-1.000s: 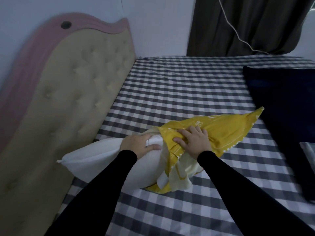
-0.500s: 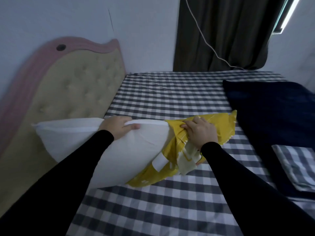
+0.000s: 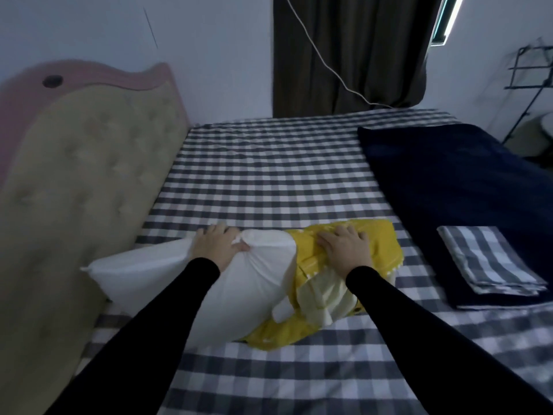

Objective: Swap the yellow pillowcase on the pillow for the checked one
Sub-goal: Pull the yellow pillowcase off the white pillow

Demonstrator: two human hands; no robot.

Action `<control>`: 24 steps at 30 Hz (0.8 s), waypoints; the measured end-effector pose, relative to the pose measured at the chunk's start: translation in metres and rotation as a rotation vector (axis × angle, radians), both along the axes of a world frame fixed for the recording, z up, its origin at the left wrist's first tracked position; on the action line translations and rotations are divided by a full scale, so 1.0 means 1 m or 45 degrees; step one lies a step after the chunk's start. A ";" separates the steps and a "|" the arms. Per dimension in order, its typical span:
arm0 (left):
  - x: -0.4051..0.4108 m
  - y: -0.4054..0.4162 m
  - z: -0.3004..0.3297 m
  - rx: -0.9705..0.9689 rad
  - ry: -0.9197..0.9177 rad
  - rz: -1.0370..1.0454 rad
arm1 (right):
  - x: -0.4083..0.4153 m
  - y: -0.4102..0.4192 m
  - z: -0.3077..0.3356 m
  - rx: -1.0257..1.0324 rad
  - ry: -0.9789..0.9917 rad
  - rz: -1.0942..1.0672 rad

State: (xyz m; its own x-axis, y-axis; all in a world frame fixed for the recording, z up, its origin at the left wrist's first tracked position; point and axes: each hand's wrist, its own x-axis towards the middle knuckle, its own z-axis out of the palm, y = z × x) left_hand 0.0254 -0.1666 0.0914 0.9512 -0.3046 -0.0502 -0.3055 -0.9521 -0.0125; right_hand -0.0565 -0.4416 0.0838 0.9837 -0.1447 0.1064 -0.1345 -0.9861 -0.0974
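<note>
Comparing with half a second ago: the pillow (image 3: 191, 283) has come down from mid-air onto the bed (image 3: 269, 181), and the yellow pillowcase (image 3: 353, 265) is bunched further toward its right end
Meaning for the task: removal looks well under way, with well over half the white pillow bare; the checked one is not yet touched
Left hand (image 3: 217, 245): grip clamped on the pillow's upper edge, fingers curled over the far side, thumb pressing the white fabric
Right hand (image 3: 344, 245): grip curled into the gathered yellow cloth, apparently bunching or pushing it off the end
Yellow pillowcase look: crumpled, partly turned inside out, pale lining showing toward the viewer
Checked pillowcase (image 3: 490, 259): folded flat on the dark blue blanket (image 3: 449, 175), well apart to the right
Pillow position: left corner near the padded headboard (image 3: 74, 175)
</note>
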 end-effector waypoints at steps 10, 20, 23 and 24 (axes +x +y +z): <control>-0.014 -0.080 -0.009 -0.233 -0.141 -0.181 | 0.015 -0.039 0.004 0.435 0.103 -0.295; -0.003 -0.076 -0.027 -0.259 -0.012 -0.151 | 0.019 -0.053 -0.006 -0.020 -0.021 -0.018; -0.005 -0.075 -0.026 -0.293 -0.030 -0.197 | 0.019 -0.057 -0.011 -0.009 -0.069 0.027; -0.006 -0.075 -0.025 -0.300 -0.027 -0.191 | 0.017 -0.059 -0.010 0.001 -0.099 0.021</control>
State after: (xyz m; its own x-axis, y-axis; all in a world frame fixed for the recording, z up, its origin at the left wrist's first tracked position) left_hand 0.0194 -0.2416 0.0664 0.8947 -0.4429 0.0583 -0.4453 -0.8737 0.1956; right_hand -0.0392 -0.5005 0.0735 0.9748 -0.1284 0.1824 -0.1100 -0.9881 -0.1078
